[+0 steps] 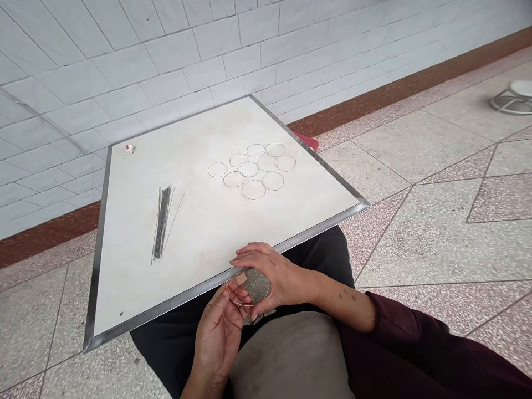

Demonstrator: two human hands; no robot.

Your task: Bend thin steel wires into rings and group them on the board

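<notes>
A thin wire ring (227, 281) is held between my two hands, just past the table's near edge and above my lap. My left hand (220, 332) pinches the ring's lower left side between thumb and fingers. A tan band, perhaps a bandage, wraps one of its fingertips. My right hand (280, 277) curves around the ring's right side, fingers over the top and thumb below. On the tabletop lie several finished-looking wire rings (253, 189), some overlapping. A bundle of straight dark wires (162, 224) rests at the left, with a few strands splayed apart.
The white table (199, 233) has a grey metal edge and stands by a tiled wall (174, 55). A small red-and-white object (131, 148) sits near its far left corner. Something red (307, 141) shows beyond the right edge. A stool (515, 98) stands far right.
</notes>
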